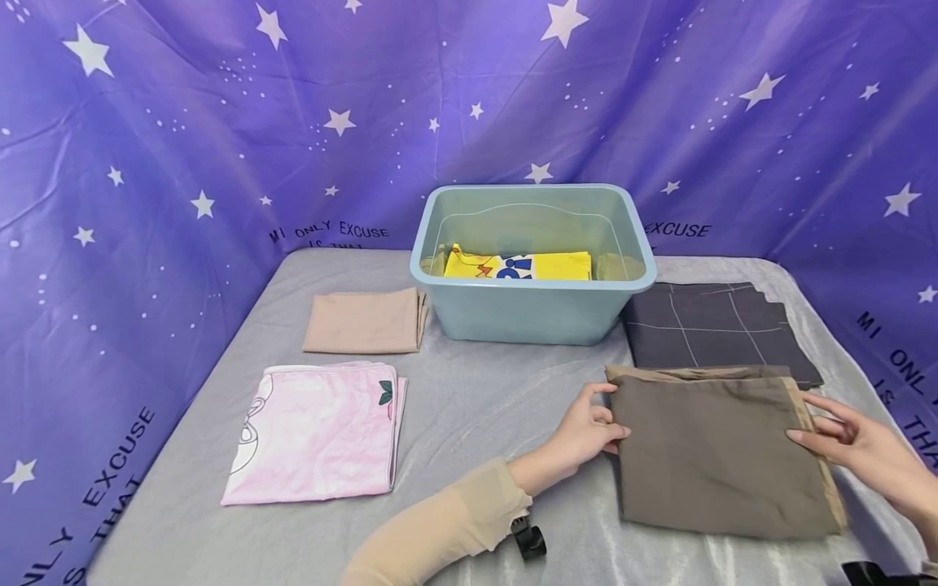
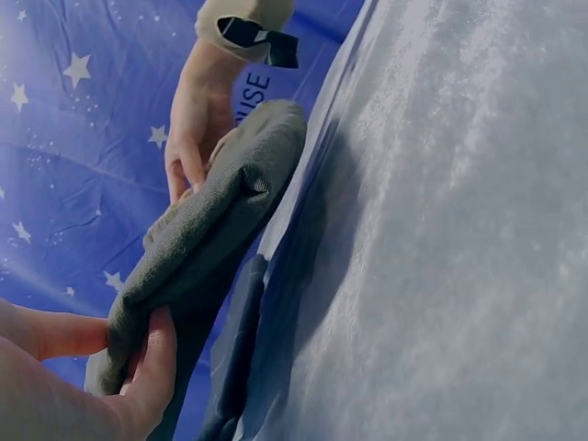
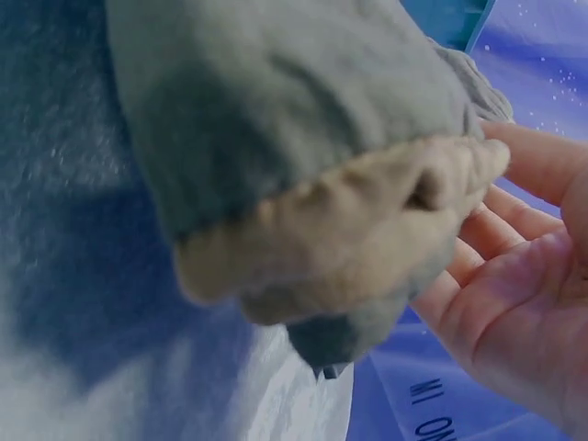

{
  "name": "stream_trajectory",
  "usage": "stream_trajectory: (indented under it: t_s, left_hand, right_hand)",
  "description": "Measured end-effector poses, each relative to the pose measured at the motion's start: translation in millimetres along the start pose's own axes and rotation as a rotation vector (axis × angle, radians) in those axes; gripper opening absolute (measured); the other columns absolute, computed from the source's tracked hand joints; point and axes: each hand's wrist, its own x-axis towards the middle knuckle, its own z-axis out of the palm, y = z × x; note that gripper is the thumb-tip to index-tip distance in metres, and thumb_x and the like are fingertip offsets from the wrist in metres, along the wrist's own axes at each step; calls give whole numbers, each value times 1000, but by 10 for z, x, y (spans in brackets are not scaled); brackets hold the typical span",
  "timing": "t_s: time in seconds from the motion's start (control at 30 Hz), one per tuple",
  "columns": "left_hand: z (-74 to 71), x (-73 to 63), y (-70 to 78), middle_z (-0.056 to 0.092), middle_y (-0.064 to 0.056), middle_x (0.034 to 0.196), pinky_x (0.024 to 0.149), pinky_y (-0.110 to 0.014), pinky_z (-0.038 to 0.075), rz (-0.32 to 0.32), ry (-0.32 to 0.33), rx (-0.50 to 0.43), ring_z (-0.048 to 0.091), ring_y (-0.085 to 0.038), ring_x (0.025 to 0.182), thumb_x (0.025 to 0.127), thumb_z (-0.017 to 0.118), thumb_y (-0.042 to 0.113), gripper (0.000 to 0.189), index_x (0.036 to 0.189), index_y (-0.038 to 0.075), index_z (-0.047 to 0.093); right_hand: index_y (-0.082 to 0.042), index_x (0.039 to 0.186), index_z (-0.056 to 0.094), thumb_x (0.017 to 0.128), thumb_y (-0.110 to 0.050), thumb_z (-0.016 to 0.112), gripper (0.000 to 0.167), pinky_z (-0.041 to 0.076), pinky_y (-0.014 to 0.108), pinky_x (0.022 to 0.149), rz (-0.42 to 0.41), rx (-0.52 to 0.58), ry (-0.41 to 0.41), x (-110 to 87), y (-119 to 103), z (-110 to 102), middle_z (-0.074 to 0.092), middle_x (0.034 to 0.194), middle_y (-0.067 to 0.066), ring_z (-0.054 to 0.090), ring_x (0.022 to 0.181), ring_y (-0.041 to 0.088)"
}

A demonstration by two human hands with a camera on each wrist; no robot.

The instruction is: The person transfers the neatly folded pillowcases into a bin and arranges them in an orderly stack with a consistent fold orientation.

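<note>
Between my two hands is a folded olive-brown cloth (image 1: 718, 456) with a tan strip down its right edge. My left hand (image 1: 582, 427) pinches its left side near the upper corner. On the opposite side, my right hand (image 1: 868, 452) grips the tan-trimmed edge, thumb on the front face. The left wrist view has the thick folded layers (image 2: 211, 220) held up at a slant, the cloth's shadow falling on the table cover. Bunched tan and olive layers (image 3: 340, 220) fill the right wrist view, with the right fingers (image 3: 501, 220) at their edge.
A blue-green bin (image 1: 528, 313) at the back holds a folded yellow printed cloth (image 1: 560, 264). To its right lies a dark grid-patterned cloth (image 1: 703, 321), partly behind the olive-brown one. A folded beige cloth (image 1: 362, 321) and a pink printed cloth (image 1: 322, 431) lie on the left.
</note>
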Motion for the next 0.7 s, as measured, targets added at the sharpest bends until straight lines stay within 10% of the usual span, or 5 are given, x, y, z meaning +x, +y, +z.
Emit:
stream_trajectory:
  t_s: [0.1,0.2,0.7]
  left_hand:
    - [-46,3,19,46,1,65,51,-27,50,5,-1,-1,49,-9,52,74,58,-13,53,117,15,45]
    - [-91,6,38,47,0,65,51,-25,49,12,-10,-27,49,-9,52,74,57,-13,53,118,14,45]
    - [-324,-60,176,51,2,66,55,-25,50,34,-11,-12,53,-8,54,76,58,-9,51,122,11,45]
  right_hand:
    - [-14,143,14,86,-20,58,72,37,8,57,-54,50,33,-32,-114,13,64,100,1,42,79,-18]
    - [-25,141,20,85,-14,58,68,36,7,58,-102,103,46,-40,-174,20,51,91,-30,44,81,-18]
    - [-30,139,26,85,-23,59,64,34,5,61,-78,102,67,27,-324,93,51,104,-22,32,90,-23]
